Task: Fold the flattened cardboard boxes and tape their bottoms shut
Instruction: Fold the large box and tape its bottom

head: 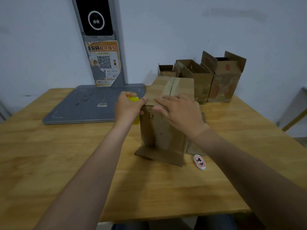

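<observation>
- Pressing with straight fingers, the right hand (179, 112) lies over the near top edge of the box (159, 133). Its palm is on the upturned bottom and its fingertips reach onto the side wall just beneath; it holds nothing.
- From under that palm a strip of tape (171, 87) runs away along the centre seam, so the bottom flaps look closed and covered.
- Just left of the pressing hand, touching the box's top corner, the left hand (127, 105) is curled round a yellow tool (136, 120) (most likely the tape dispenser, though little of it shows).
- Whether the tape is cut free of the tool cannot be told.
- Below both hands, the box's open-end flaps (159, 156) splay on the table (66, 155).
- I judge this box nearly done: the tape end needs rubbing down and perhaps severing.
- Beyond the hands to the right, three folded boxes (222, 80) stand open-topped, probably finished.
- No flattened boxes are in view, so how many remain is unknown.
</observation>
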`<action>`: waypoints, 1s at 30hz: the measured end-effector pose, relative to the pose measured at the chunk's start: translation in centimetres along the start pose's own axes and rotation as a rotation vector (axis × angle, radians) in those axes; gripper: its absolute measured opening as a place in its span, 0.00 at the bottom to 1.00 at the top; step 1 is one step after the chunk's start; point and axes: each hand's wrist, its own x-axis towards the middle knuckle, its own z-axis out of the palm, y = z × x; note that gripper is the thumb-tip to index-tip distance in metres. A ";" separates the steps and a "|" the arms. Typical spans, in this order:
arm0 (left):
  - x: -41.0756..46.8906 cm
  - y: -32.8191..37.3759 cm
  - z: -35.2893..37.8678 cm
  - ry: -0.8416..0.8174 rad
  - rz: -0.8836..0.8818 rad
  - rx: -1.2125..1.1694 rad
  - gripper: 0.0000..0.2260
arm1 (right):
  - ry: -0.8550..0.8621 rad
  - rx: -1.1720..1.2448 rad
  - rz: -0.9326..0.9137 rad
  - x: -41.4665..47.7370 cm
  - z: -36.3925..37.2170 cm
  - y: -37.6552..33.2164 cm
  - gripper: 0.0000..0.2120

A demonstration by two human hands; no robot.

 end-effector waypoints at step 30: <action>-16.1 10.0 -5.1 -0.194 0.251 -0.228 0.07 | 0.039 1.307 0.239 -7.7 -11.7 -5.2 0.13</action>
